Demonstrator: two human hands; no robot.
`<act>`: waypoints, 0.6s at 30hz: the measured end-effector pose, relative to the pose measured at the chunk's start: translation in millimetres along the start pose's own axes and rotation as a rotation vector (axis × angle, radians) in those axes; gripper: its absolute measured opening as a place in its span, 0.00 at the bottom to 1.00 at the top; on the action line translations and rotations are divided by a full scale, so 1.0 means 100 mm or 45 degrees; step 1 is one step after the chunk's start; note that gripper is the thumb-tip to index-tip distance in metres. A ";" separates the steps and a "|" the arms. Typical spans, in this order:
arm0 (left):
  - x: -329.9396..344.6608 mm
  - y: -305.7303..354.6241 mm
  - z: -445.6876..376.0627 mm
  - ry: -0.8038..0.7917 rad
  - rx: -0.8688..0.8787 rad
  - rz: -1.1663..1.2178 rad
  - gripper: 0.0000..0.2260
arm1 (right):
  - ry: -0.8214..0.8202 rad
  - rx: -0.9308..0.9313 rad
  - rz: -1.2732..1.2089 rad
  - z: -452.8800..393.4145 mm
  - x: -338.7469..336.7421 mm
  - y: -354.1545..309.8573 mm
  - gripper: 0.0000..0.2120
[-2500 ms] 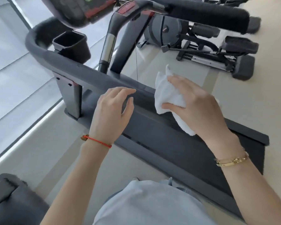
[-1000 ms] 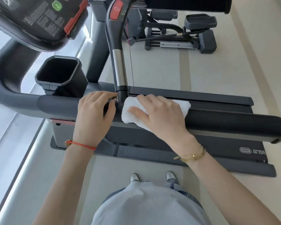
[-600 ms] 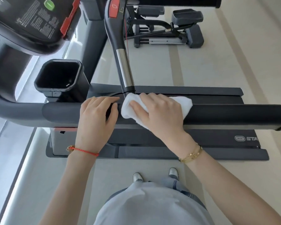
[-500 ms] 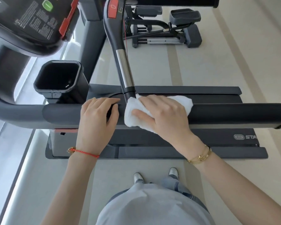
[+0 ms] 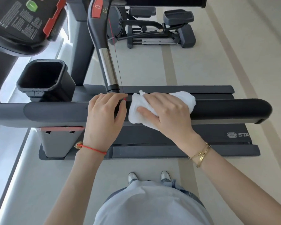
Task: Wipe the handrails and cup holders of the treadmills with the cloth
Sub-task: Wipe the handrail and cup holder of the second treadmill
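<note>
Cloth [image 5: 162,105], white and bunched, lies over the top of the black handrail [image 5: 225,110], right of its middle. The right hand [image 5: 166,112] presses down on it with fingers spread and curled over the folds. The left hand [image 5: 104,117] rests on the same rail just beside the cloth, fingers wrapped over the far side, gripping the rail.

One upright bar [image 5: 106,67], black above and chrome below, meets the rail just behind the left hand, with a thin red cord [image 5: 116,51] hanging alongside. One square black cup holder [image 5: 44,78] sits behind the rail's left part. The deck [image 5: 217,135] below shows the letters "STA". The console [image 5: 19,21] carries small print, too fine to read, and a green button [image 5: 32,6]. One other machine [image 5: 159,34] stands farther off.
</note>
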State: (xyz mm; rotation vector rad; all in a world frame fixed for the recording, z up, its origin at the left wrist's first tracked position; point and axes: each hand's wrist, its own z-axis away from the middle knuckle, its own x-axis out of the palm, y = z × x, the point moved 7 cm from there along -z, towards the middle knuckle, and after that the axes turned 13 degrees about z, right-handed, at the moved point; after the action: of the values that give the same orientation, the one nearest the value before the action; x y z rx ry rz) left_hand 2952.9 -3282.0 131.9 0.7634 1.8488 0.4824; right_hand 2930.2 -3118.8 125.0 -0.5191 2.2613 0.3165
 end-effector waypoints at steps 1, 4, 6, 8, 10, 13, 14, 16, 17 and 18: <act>0.07 0.06 0.00 -0.006 0.005 0.001 0.10 | 0.021 0.021 0.030 0.04 -0.04 0.11 0.17; 0.29 0.25 -0.03 -0.022 0.011 0.007 0.10 | 0.052 0.109 0.119 0.22 -0.17 0.60 0.15; 0.45 0.40 -0.04 -0.036 0.026 0.020 0.09 | 0.042 0.194 0.176 0.35 -0.26 0.99 0.17; 0.62 0.56 -0.07 -0.048 0.045 0.027 0.09 | 0.011 0.294 0.232 0.40 -0.30 1.27 0.20; 0.79 0.71 -0.10 -0.070 0.055 0.029 0.09 | 0.004 0.365 0.281 0.40 -0.28 1.34 0.21; 1.05 0.93 -0.15 -0.113 0.050 0.024 0.09 | 0.072 0.371 0.209 0.42 -0.29 1.28 0.20; 1.11 0.99 -0.16 -0.115 0.044 0.024 0.09 | 0.092 0.307 0.134 0.45 -0.30 1.27 0.19; 1.24 1.07 -0.18 -0.111 0.022 0.017 0.09 | 0.106 0.160 0.036 0.58 -0.36 1.33 0.14; 1.29 1.11 -0.18 -0.109 0.012 0.007 0.09 | 0.102 0.127 0.036 0.65 -0.39 1.41 0.14; 1.35 1.15 -0.19 -0.104 0.009 -0.004 0.09 | 0.100 0.127 0.055 0.72 -0.42 1.53 0.14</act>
State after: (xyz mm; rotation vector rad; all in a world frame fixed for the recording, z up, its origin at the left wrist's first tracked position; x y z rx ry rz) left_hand 2932.5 -3105.4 122.5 0.7739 1.7766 0.4361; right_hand 2931.1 -2944.8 117.9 -0.4380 2.3530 0.2069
